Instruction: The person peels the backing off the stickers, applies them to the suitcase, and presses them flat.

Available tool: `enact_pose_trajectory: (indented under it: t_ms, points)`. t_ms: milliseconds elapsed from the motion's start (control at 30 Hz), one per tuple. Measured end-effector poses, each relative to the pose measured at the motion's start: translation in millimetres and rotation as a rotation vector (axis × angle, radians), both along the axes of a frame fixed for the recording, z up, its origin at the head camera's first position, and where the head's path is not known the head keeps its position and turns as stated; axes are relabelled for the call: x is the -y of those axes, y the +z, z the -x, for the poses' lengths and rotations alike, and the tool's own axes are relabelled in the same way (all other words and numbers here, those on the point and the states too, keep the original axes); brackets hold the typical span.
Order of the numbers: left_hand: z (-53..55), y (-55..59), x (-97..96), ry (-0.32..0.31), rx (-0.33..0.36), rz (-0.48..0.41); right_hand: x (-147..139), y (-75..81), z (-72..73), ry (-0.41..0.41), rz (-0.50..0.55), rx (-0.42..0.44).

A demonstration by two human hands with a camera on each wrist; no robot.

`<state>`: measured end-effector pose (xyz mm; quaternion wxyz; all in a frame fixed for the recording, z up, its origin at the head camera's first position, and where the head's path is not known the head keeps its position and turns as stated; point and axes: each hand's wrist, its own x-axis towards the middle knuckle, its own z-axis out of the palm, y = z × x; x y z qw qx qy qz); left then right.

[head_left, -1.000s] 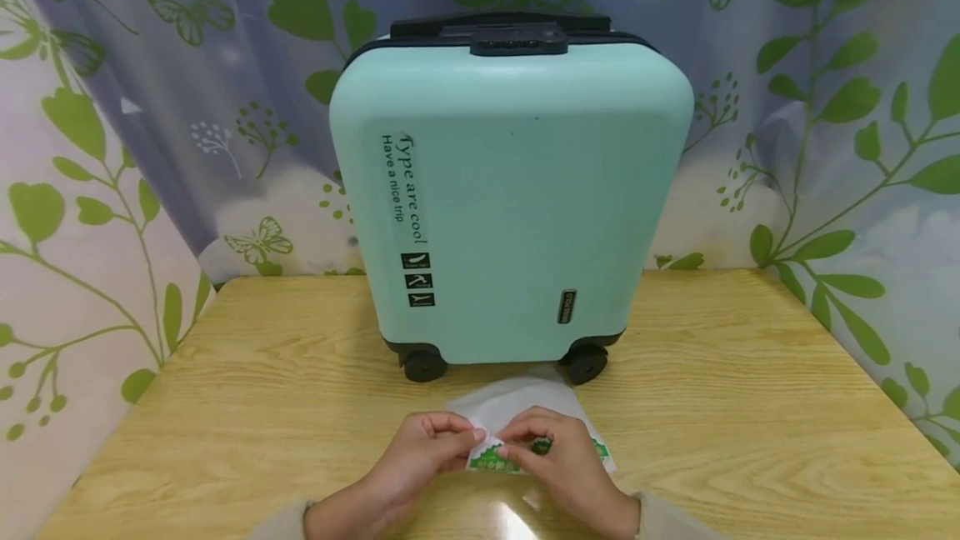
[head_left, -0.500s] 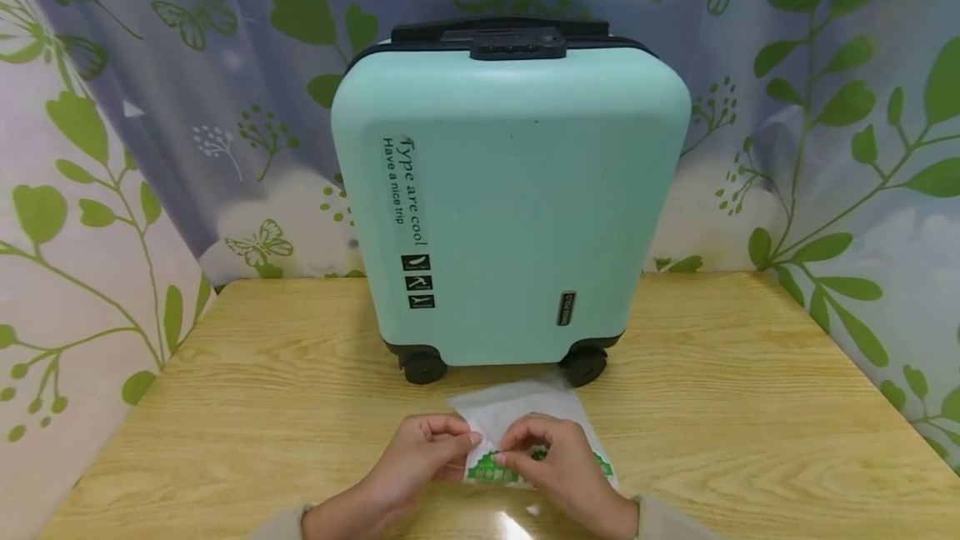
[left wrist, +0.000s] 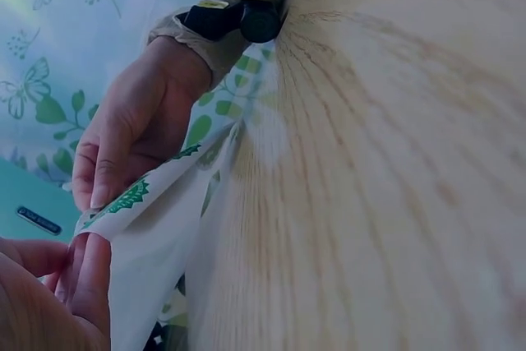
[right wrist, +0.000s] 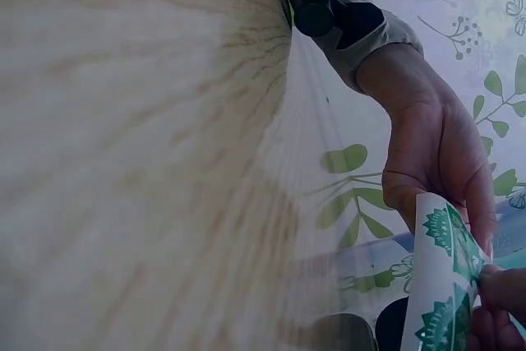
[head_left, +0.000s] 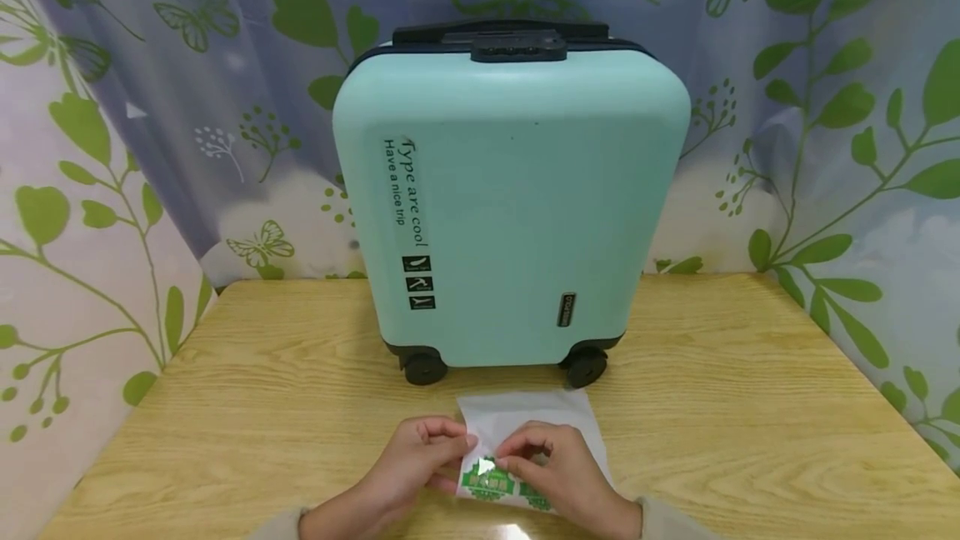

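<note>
A white sheet point(head_left: 517, 411) with green stickers point(head_left: 487, 482) along its near edge is between my two hands. My left hand point(head_left: 416, 461) holds its left edge between thumb and fingers. At the top of the left sticker, my right hand point(head_left: 558, 469) pinches with thumb and index finger; a bright glossy patch shows there. In the left wrist view the right hand point(left wrist: 136, 133) bends over the green-printed edge of the sheet point(left wrist: 140, 273). The right wrist view shows the left hand point(right wrist: 436, 137) behind the printed sheet point(right wrist: 427, 285). Exactly what the right fingertips pinch is partly hidden.
A mint-green suitcase point(head_left: 517, 207) with black wheels stands upright on the wooden table point(head_left: 225, 407), just beyond the sheet. A curtain point(head_left: 247, 165) printed with leaves and butterflies hangs behind and at both sides.
The sheet has moved toward me, and its far edge has come out from near the suitcase's wheels. More of the left green sticker shows. Both hands have shifted only slightly.
</note>
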<state>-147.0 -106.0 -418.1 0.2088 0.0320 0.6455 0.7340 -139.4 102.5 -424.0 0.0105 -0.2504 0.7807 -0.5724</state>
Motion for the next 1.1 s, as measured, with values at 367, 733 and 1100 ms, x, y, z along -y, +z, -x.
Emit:
enact_pose_trajectory:
  t_ms: [367, 733, 1100]
  points:
    - [3.1, -3.2, 3.8, 0.009, 0.019, -0.001, -0.5, -4.4, -1.7, 0.082, 0.087, -0.017]
    - [5.6, -5.6, 5.9, 0.014, 0.025, 0.012, -2.1, -6.2, -1.4, 0.116, 0.117, 0.025]
    - [9.8, -7.5, 8.7, 0.014, 0.018, 0.054, -1.2, -7.6, -2.1, 0.192, 0.171, 0.035]
